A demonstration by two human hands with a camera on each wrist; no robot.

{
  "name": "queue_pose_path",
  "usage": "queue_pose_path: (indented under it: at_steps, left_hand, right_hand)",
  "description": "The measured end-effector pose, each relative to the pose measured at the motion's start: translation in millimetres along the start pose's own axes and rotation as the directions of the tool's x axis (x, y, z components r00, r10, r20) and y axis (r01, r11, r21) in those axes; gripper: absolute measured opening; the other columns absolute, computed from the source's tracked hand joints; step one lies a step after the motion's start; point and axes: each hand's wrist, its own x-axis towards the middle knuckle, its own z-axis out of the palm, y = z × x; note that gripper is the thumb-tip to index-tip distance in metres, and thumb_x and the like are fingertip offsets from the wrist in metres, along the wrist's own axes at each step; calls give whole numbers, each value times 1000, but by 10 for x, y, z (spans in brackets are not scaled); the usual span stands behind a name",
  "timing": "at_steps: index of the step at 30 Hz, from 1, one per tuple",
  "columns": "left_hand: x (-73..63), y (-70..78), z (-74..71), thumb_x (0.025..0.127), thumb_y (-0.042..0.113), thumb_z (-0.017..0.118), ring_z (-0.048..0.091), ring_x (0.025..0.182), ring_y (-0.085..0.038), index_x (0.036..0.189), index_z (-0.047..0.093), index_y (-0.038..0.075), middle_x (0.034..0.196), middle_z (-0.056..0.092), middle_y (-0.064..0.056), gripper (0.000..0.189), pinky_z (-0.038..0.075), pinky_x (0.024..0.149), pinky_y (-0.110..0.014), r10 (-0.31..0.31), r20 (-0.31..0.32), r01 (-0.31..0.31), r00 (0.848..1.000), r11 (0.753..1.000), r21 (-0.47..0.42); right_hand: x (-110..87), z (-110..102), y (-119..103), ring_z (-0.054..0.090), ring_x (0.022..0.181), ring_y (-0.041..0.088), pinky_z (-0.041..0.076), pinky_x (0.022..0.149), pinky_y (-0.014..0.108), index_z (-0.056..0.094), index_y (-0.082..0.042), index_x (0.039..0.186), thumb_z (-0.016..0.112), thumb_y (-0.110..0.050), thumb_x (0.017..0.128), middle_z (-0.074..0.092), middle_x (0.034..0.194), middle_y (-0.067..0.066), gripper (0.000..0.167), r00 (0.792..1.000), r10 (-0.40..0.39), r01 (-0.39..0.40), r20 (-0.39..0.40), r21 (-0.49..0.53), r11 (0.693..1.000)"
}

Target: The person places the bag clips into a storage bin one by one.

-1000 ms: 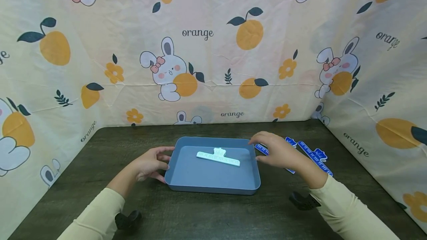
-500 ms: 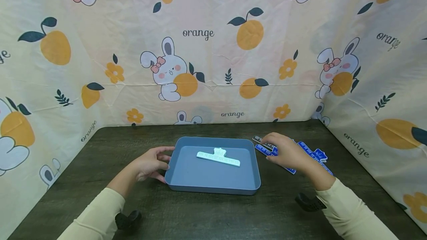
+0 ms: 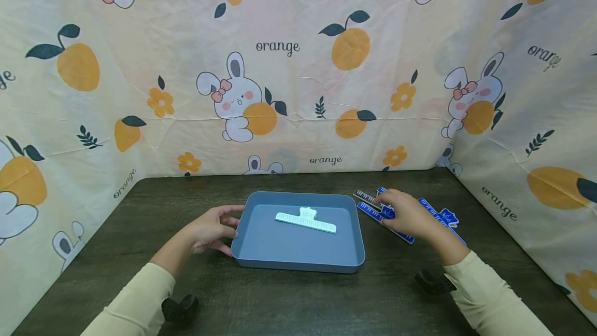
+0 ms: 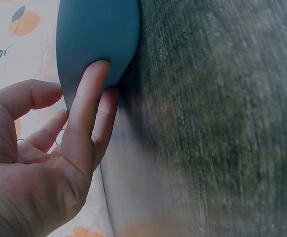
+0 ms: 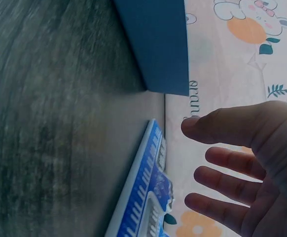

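A shallow blue-grey tray (image 3: 289,250) lies on the table with a mint-green ruler-marked clip (image 3: 305,220) inside. My left hand (image 3: 210,229) is at the tray's left side; in the left wrist view its fairly straight fingers (image 4: 87,101) touch the outer wall of the tray (image 4: 99,34). My right hand (image 3: 406,214) hovers over a blue ruler-marked clip (image 3: 370,211) just right of the tray. The right wrist view shows thumb and fingers (image 5: 222,123) spread apart, holding nothing, beside the blue clip (image 5: 138,182). Part of that clip is hidden under the hand.
Behind the nearest blue clip lies a black ruler-marked clip (image 3: 363,197). Another blue clip (image 3: 443,217) lies further right, partly covered by the right forearm. The dark wooden table (image 3: 289,305) meets a patterned cloth (image 3: 298,92) at the back and sides.
My right hand has moved from the tray's right rim rightward and down over the blue clips, uncovering the black clip. The left hand and tray have stayed put.
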Motion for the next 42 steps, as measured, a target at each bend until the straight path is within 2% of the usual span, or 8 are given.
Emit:
queue_pose_path:
  at_steps: [9, 17, 26, 29, 37, 42]
  left_hand:
    - [6, -12, -6, 86, -14, 55, 64, 101, -35, 152, 26, 2, 135, 48, -31, 74, 59, 66, -51, 7, 11, -7, 1000, 1000, -8]
    - [10, -15, -8, 86, -14, 55, 64, 100, -34, 152, 27, 2, 135, 49, -31, 74, 60, 66, -51, 5, 3, -5, 1000, 1000, -6]
    - [12, -24, -12, 86, -14, 55, 64, 101, -34, 152, 27, 3, 135, 48, -30, 74, 60, 66, -51, -2, 3, 2, 1000, 1000, -11]
    - [15, -27, -12, 86, -14, 55, 64, 101, -34, 152, 27, 3, 135, 48, -30, 74, 60, 66, -50, -2, 2, 2, 1000, 1000, -10]
    - [23, -28, -14, 86, -14, 55, 65, 100, -33, 152, 26, 3, 135, 48, -30, 74, 60, 65, -50, -5, 2, 5, 1000, 1000, -9]
    - [26, -30, -18, 86, -14, 55, 65, 99, -33, 152, 27, 3, 135, 49, -30, 74, 60, 66, -50, -8, 5, 8, 1000, 1000, -13]
  right_hand:
    - [20, 71, 87, 59, 107, 41, 46, 90, 63, 68, 0, 110, 81, -2, 74, 64, 112, 19, 38, 999, 43, -43, 33, -20, 999]
    - [47, 114, 140, 57, 109, 44, 48, 90, 60, 68, -1, 112, 81, -6, 74, 63, 116, 21, 41, 994, 72, -67, 79, -64, 996]
    - [75, 145, 159, 53, 114, 48, 47, 93, 60, 67, -1, 118, 83, -6, 73, 57, 123, 28, 49, 978, 136, -122, 161, -95, 988]
    - [75, 142, 150, 54, 113, 47, 48, 92, 59, 67, 0, 118, 82, -4, 73, 58, 122, 28, 47, 974, 139, -121, 178, -107, 987]
    - [88, 159, 140, 60, 106, 41, 50, 90, 55, 69, 0, 108, 81, -1, 72, 64, 112, 21, 38, 979, 75, -44, 190, -162, 986]
    - [99, 167, 115, 61, 103, 39, 52, 88, 53, 70, 0, 106, 79, 4, 71, 65, 108, 18, 37, 978, 65, -29, 197, -180, 983]
